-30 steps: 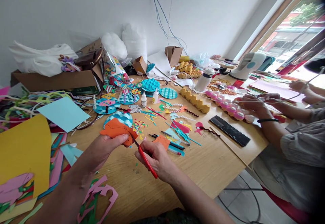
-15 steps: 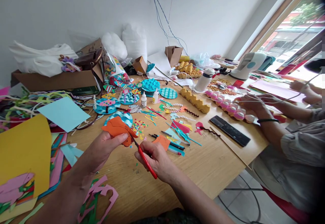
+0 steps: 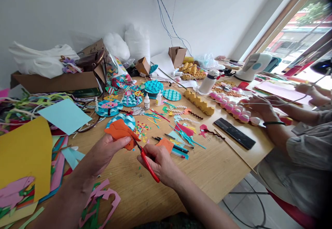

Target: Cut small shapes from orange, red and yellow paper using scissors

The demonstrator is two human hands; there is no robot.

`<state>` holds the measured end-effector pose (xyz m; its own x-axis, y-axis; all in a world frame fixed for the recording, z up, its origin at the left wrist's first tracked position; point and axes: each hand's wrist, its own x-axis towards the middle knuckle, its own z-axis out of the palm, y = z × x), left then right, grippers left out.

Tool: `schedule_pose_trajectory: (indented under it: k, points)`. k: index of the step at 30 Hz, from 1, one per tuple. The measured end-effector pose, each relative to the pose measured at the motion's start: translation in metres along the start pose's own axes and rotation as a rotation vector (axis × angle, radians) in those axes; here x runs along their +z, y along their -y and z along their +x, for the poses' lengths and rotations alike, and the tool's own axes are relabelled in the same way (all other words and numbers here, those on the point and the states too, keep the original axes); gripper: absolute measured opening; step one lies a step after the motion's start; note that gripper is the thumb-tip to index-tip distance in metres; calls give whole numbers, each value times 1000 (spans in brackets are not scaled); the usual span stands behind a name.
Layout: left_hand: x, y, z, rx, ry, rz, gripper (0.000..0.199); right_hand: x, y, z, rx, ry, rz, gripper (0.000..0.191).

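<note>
My left hand (image 3: pixel 107 153) pinches a piece of orange paper (image 3: pixel 118 129) between thumb and fingers; dark drawn lines show on it. Red-handled scissors (image 3: pixel 149 166) are in my right hand (image 3: pixel 160 165), their blades meeting the paper's right side. Just beyond lie small confetti-like paper bits (image 3: pixel 141 130) and blue wavy paper discs (image 3: pixel 121 121). Right of the scissors, an orange paper scrap (image 3: pixel 165 145) rests beside several pens (image 3: pixel 178 148). Pink and green paper offcuts (image 3: pixel 111 196) lie near my left forearm.
A co-worker's hands (image 3: pixel 261 106) are over a pink-and-white egg-carton strip (image 3: pixel 237 110) at right. A black phone (image 3: pixel 234 133) and a thin stick (image 3: pixel 237 153) lie nearby. Glue bottles (image 3: pixel 146 102) stand mid-table. Yellow paper (image 3: pixel 28 153) and a cardboard box (image 3: pixel 57 83) occupy the left.
Almost nothing differs. The scissors and my right hand have shifted very slightly left; the orange paper stays in my left hand.
</note>
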<state>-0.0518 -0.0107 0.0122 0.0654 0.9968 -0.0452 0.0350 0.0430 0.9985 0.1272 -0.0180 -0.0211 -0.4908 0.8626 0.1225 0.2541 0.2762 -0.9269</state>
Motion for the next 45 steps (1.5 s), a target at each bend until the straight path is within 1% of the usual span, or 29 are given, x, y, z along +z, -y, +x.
schedule_pose_trajectory:
  k: [4, 9, 21, 28, 31, 34, 36, 41, 45]
  points:
    - [-2, 2, 0, 22, -10, 32, 9, 0, 0, 0, -7, -3, -5, 38]
    - [-4, 0, 0, 37, -45, 15, 8, 0, 0, 1, -2, 11, -19, 38]
    - [-2, 2, 0, -2, -26, 20, 12, 1, -2, 0, -14, 3, -21, 39]
    - [-2, -1, -1, -63, -17, 16, 10, 1, -3, -1, -20, 1, -41, 42]
    - [-4, -1, 0, -41, -17, 57, 10, 1, -3, 0, -37, -7, -56, 43]
    - [-8, 1, 1, -5, 4, 123, 17, 0, -3, 0, -41, -5, -71, 43]
    - [-9, 2, 1, -10, 13, 137, 23, 0, -3, 0, -30, 4, -73, 42]
    - [0, -1, -1, -92, -64, -10, 22, 2, -5, 1, 27, 26, -16, 40]
    - [11, -5, -4, -130, -101, -106, 24, 7, -8, 2, 103, 54, 173, 40]
